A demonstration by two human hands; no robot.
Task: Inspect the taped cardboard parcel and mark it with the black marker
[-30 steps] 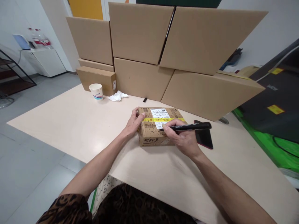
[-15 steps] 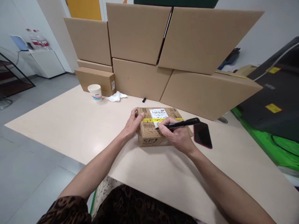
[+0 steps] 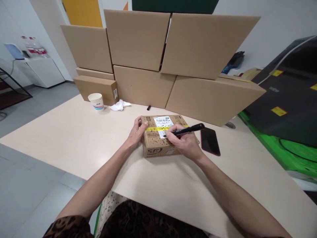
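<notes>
Gripping the black marker point(image 3: 187, 130) in your right hand point(image 3: 185, 140), you slant its long axis leftward and slightly down, tip at the parcel's white label point(image 3: 163, 123). Your left hand point(image 3: 136, 134) clasps the cardboard parcel point(image 3: 157, 142) on the table point(image 3: 61, 135).

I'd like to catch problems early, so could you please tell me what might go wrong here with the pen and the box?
The pen in the right hand has its tip at the label, so a slip could leave a stray mark. The left hand steadies just one end of the box, which might turn. The phone lies close by and could get nudged.
</notes>
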